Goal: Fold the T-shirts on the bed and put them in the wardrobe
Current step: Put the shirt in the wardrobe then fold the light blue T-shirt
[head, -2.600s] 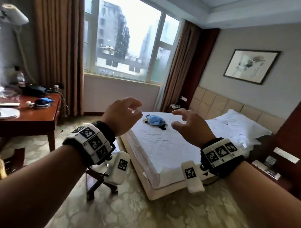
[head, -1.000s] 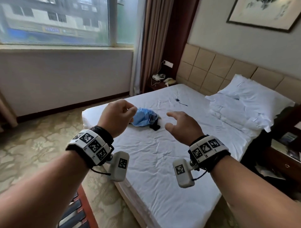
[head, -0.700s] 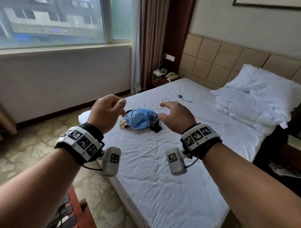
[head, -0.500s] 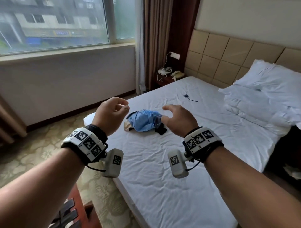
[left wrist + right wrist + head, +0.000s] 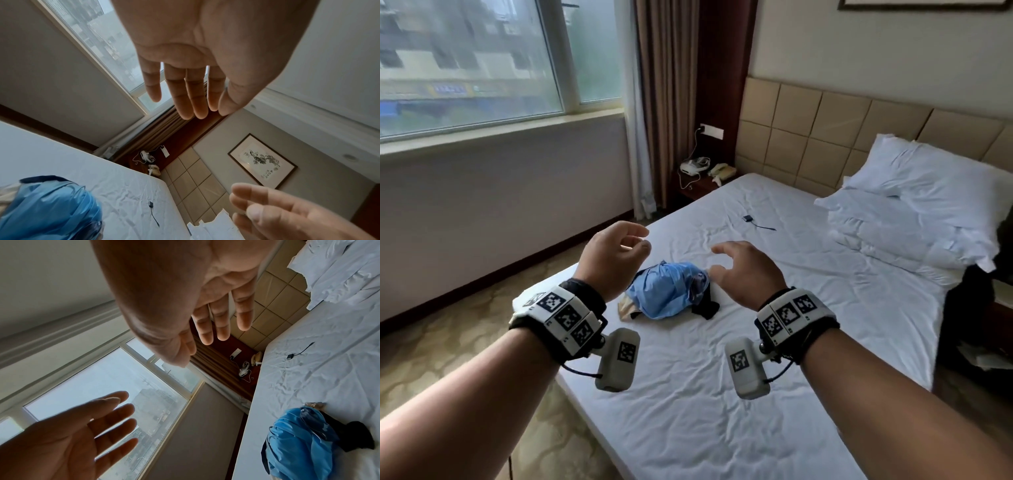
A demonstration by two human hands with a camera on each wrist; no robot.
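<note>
Hands (image 5: 616, 260) (image 5: 746, 274) empty above bundled T-shirts (image 5: 667, 294), white bed (image 5: 722, 394)

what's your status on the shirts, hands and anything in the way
Left hand and right hand open, empty, above the bed. Blue T-shirt bunched with beige and black garments, unfolded. Small black device with cord beyond, apart from the pile.

1. Your bundle of T-shirts (image 5: 671, 294) shows light blue on top, with black and beige cloth at its edges.
2. The bed (image 5: 722, 394) wears a plain white sheet; the pillows (image 5: 928, 192) are white too.
3. The headboard (image 5: 808, 137) is tan, in square panels.
4. Your wristbands (image 5: 566, 317) are white with black square codes.
5. The curtain (image 5: 664, 85) is brown, the carpet (image 5: 448, 349) beige and patterned.
</note>
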